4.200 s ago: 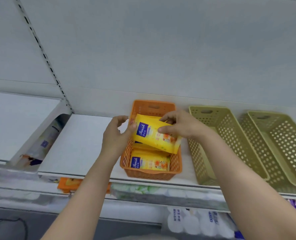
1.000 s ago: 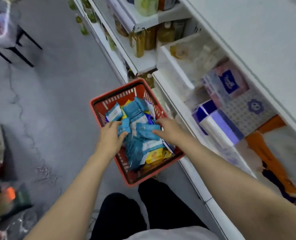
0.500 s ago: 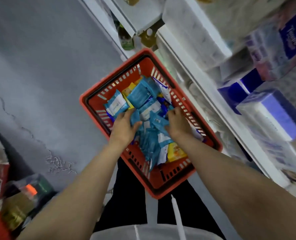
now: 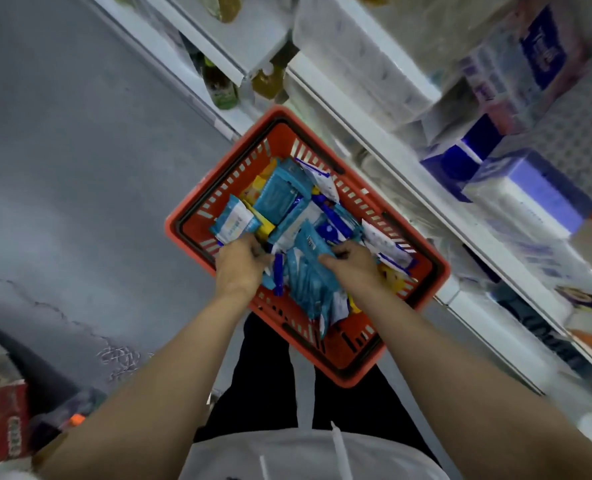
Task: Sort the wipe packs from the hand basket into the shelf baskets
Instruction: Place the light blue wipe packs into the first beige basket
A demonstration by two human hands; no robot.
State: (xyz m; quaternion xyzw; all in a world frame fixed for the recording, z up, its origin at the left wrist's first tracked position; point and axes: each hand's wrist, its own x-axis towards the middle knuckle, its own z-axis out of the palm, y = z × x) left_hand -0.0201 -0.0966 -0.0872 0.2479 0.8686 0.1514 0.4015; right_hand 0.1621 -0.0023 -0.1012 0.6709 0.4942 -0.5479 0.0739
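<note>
Down on the floor beside the shelving, the red hand basket point(image 4: 422, 268) sat just ahead of the person's knees, one long side close against the lowest shelf point(image 4: 426, 202). Wipe packs lay heaped inside it, mostly teal, with some white-and-blue ones toward the shelf side and a few yellow ones showing at the edges.

Both hands were in the pile. The left hand point(image 4: 240, 265) sat at the near-left part of the heap, its fingers point(image 4: 260, 259) curled down among the packs; whether they had actually closed on one I could not tell, the tips being buried. The right hand point(image 4: 351, 263) rested on the bundle of teal packs point(image 4: 303, 271), thumb along its near face and fingers bent over the far edge, which read as a grip on that bundle.

The bundle lay between the two hands, its long axis running from the basket's middle back toward the person, packs stacked on edge and slightly fanned. It touched the right hand and lay just beside the left, so the right was the nearer and better placed to lift it. My judgement: a lift would go straight up along the short axis, with loose packs liable to slide off the fan.

No shelf baskets were in view from this angle.
</note>
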